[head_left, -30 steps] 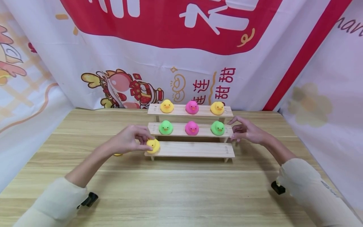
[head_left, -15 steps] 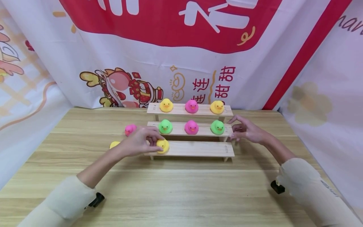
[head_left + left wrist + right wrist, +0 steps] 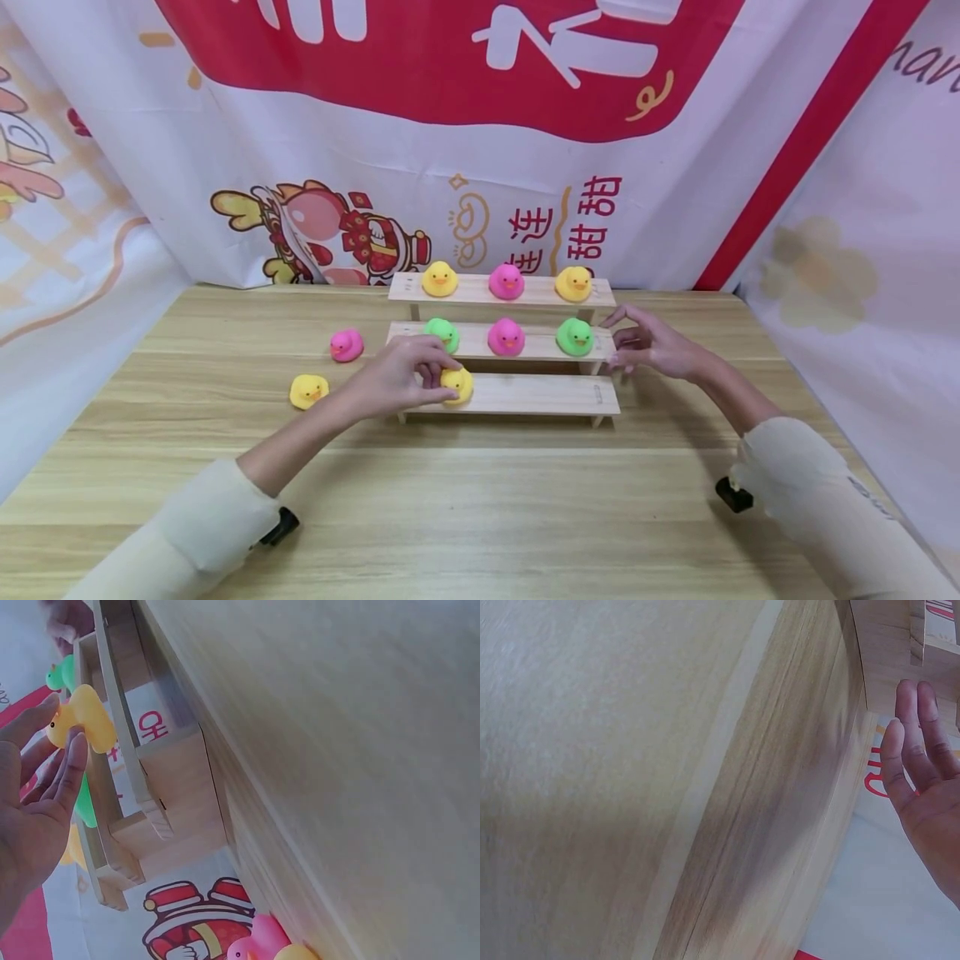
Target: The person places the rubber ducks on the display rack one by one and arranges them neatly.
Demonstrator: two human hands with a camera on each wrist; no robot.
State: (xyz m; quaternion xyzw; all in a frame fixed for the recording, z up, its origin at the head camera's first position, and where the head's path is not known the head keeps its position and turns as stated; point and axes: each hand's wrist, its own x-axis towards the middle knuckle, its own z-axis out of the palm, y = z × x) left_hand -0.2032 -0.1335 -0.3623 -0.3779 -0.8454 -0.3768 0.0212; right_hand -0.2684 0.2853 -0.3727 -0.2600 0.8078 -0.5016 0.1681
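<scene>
A three-tier wooden display rack [image 3: 540, 395] stands on the table. My left hand [image 3: 397, 379] pinches a yellow rubber duck [image 3: 457, 387] between thumb and fingers over the left part of the lowest tier; in the left wrist view the held duck [image 3: 84, 720] is right at that board's edge. My right hand [image 3: 656, 343] is at the rack's right end, fingers loosely bent around the middle tier's end. In the right wrist view its fingers [image 3: 906, 701] extend close to the side panel. The middle tier bears a green duck [image 3: 442, 335], a pink duck [image 3: 507, 337] and another green duck [image 3: 575, 337].
On the top tier sit a yellow duck [image 3: 439, 279], a pink duck [image 3: 507, 282] and a second yellow duck [image 3: 573, 284]. Left of the rack, a loose pink duck [image 3: 347, 345] and a loose yellow duck [image 3: 309, 391] rest on the table [image 3: 480, 508]. A printed cloth [image 3: 420, 150] hangs behind.
My left hand has moved right along the lowest tier with the yellow duck, uncovering the loose pink and yellow ducks on the table. The right hand has stayed in place.
</scene>
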